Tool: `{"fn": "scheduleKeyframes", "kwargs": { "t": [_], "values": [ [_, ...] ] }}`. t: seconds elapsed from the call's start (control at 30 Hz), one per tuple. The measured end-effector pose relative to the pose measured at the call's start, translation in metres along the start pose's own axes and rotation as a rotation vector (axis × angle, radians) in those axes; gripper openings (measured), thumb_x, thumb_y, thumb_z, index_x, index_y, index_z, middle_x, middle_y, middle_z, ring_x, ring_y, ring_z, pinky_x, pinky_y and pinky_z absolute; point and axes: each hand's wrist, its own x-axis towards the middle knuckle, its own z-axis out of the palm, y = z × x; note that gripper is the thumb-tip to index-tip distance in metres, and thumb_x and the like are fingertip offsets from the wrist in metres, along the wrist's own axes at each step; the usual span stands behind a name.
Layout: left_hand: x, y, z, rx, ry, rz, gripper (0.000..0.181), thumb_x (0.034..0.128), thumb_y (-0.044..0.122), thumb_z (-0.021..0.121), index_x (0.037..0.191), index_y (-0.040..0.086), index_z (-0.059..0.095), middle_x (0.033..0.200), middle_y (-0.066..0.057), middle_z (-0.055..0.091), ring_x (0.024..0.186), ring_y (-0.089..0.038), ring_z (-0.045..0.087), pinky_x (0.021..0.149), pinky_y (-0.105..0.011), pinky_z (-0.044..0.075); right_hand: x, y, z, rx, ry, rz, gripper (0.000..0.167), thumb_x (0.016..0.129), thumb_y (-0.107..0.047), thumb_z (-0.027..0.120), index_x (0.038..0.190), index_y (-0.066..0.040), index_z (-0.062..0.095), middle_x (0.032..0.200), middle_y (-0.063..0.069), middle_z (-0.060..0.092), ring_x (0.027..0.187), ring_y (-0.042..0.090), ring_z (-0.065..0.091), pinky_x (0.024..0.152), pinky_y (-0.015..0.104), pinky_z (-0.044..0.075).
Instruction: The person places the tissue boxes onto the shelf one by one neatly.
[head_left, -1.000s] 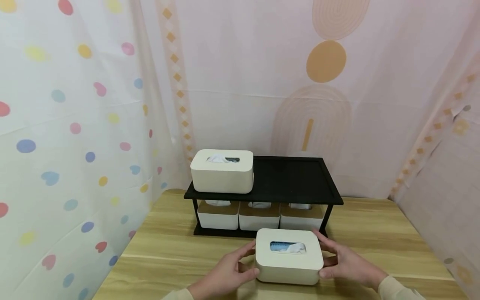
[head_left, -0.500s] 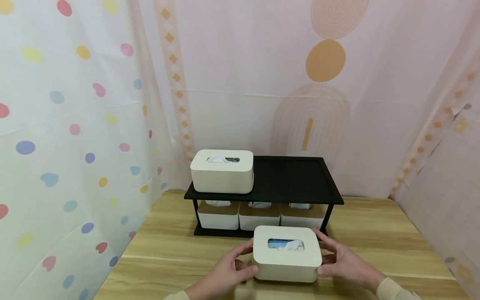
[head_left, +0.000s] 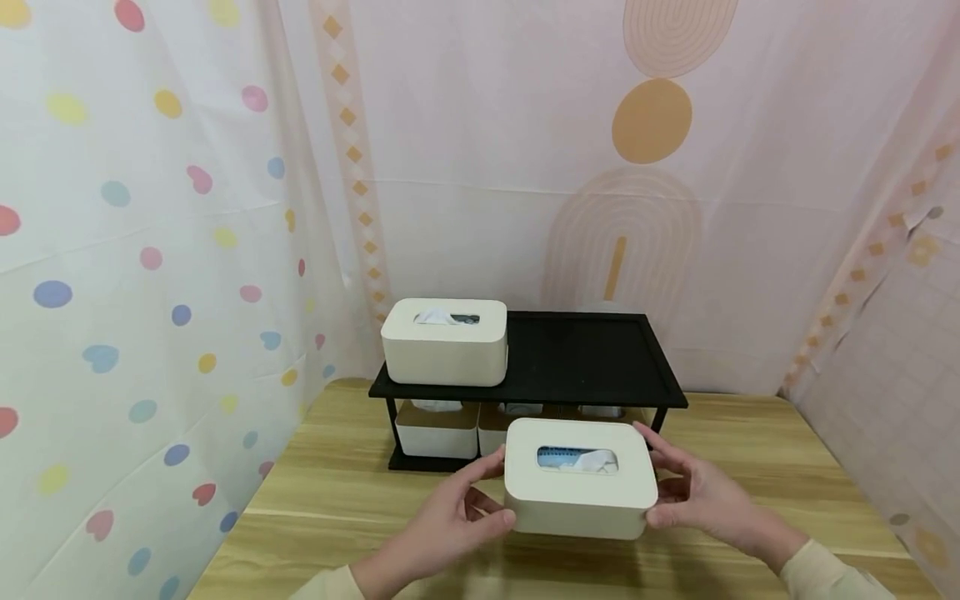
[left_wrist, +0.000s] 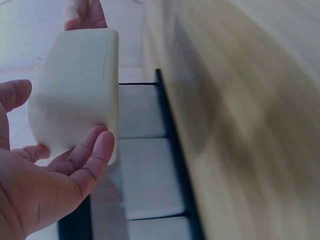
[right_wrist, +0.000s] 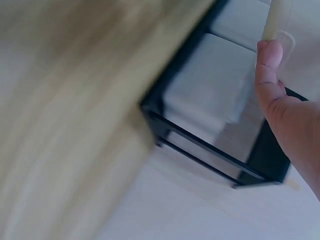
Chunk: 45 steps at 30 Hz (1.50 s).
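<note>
A cream tissue box [head_left: 581,517] is held up off the table between both hands, its oval slot showing white tissue and a blue packet. My left hand [head_left: 450,521] grips its left end, with the thumb at the front corner; the left wrist view shows fingers [left_wrist: 95,160] against its lower edge. At the opposite end, my right hand [head_left: 701,496] grips it the same way. In the right wrist view only a sliver of the box shows beside the right hand [right_wrist: 290,115].
Behind the held box stands a black two-tier rack [head_left: 585,358] on the wooden table [head_left: 330,500]. Another cream tissue box [head_left: 446,362] sits on the left of its top shelf. White boxes with brown lids [head_left: 437,437] fill the lower tier. Patterned curtains [head_left: 465,167] hang behind.
Both hands have lifted the tissue box off the table and brought it up toward the rack. It now covers part of the lower-tier boxes. The rack and the box on top stay put.
</note>
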Motion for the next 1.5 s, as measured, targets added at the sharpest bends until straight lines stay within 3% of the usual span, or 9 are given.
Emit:
{"fn": "scheduleKeyframes", "kwargs": {
  "t": [0.1, 0.23, 0.47, 0.6, 0.8, 1.03, 1.23, 1.5],
  "values": [
    [0.002, 0.013, -0.003, 0.024, 0.01, 0.036, 0.076, 0.1015, 0.023, 0.075, 0.166, 0.009, 0.038, 0.158, -0.023, 0.053, 0.099, -0.02, 0.07, 0.081, -0.024, 0.059, 0.0, -0.015, -0.007, -0.002, 0.0, 0.001, 0.106, 0.096, -0.01, 0.081, 0.174, -0.031, 0.011, 0.16, 0.044, 0.029, 0.119, 0.024, 0.07, 0.089, 0.033, 0.063],
    [0.007, 0.031, -0.009, 0.079, 0.024, 0.073, 0.075, 0.1015, 0.025, 0.075, 0.166, 0.012, 0.039, 0.156, -0.021, 0.056, 0.099, -0.019, 0.071, 0.082, -0.025, 0.059, 0.001, -0.032, -0.016, -0.017, 0.001, -0.048, 0.107, 0.096, -0.006, 0.079, 0.174, -0.03, 0.01, 0.16, 0.041, 0.03, 0.115, 0.016, 0.073, 0.087, 0.034, 0.063],
    [0.022, 0.055, -0.018, 0.152, 0.024, 0.135, 0.076, 0.1026, 0.028, 0.073, 0.167, 0.014, 0.037, 0.153, -0.019, 0.058, 0.103, -0.02, 0.072, 0.085, -0.026, 0.059, 0.003, -0.056, -0.027, -0.092, 0.052, -0.138, 0.106, 0.095, -0.002, 0.078, 0.174, -0.026, 0.012, 0.157, 0.039, 0.037, 0.111, 0.016, 0.075, 0.084, 0.036, 0.065],
    [0.034, 0.062, -0.021, 0.178, 0.033, 0.17, 0.078, 0.1023, 0.028, 0.073, 0.168, 0.015, 0.034, 0.151, -0.016, 0.061, 0.104, -0.02, 0.07, 0.088, -0.029, 0.06, 0.007, -0.067, -0.034, -0.151, 0.104, -0.117, 0.107, 0.094, -0.004, 0.08, 0.174, -0.028, 0.013, 0.159, 0.039, 0.037, 0.11, 0.014, 0.075, 0.085, 0.032, 0.064],
    [0.051, 0.066, -0.023, 0.21, 0.058, 0.137, 0.08, 0.1007, 0.028, 0.074, 0.169, 0.016, 0.034, 0.152, -0.014, 0.061, 0.101, -0.017, 0.067, 0.086, -0.029, 0.058, 0.014, -0.074, -0.042, -0.216, 0.136, -0.032, 0.106, 0.096, -0.014, 0.081, 0.173, -0.035, 0.012, 0.164, 0.035, 0.038, 0.114, 0.013, 0.072, 0.089, 0.028, 0.061],
    [0.066, 0.07, -0.026, 0.252, 0.1, 0.153, 0.078, 0.1023, 0.03, 0.071, 0.169, 0.014, 0.034, 0.15, -0.016, 0.062, 0.093, -0.017, 0.066, 0.081, -0.029, 0.057, 0.024, -0.077, -0.051, -0.262, 0.152, -0.023, 0.099, 0.101, -0.019, 0.077, 0.173, -0.034, 0.011, 0.167, 0.032, 0.037, 0.117, 0.018, 0.07, 0.09, 0.026, 0.06],
    [0.074, 0.069, -0.019, 0.297, 0.21, 0.17, 0.072, 0.1043, 0.028, 0.07, 0.167, 0.017, 0.037, 0.149, -0.018, 0.064, 0.086, -0.014, 0.068, 0.074, -0.028, 0.058, 0.027, -0.076, -0.051, -0.304, 0.184, -0.049, 0.087, 0.106, -0.023, 0.069, 0.173, -0.028, 0.015, 0.165, 0.032, 0.04, 0.131, 0.033, 0.065, 0.093, 0.024, 0.059],
    [0.077, 0.065, -0.01, 0.471, 0.451, 0.315, 0.052, 0.1005, 0.022, 0.076, 0.149, 0.01, 0.062, 0.124, -0.011, 0.079, 0.072, -0.007, 0.068, 0.065, -0.022, 0.057, 0.03, -0.078, -0.042, -0.275, 0.268, -0.081, 0.072, 0.111, -0.026, 0.061, 0.172, -0.017, 0.024, 0.16, 0.031, 0.048, 0.113, -0.001, 0.069, 0.091, 0.024, 0.061]
  ]
}}
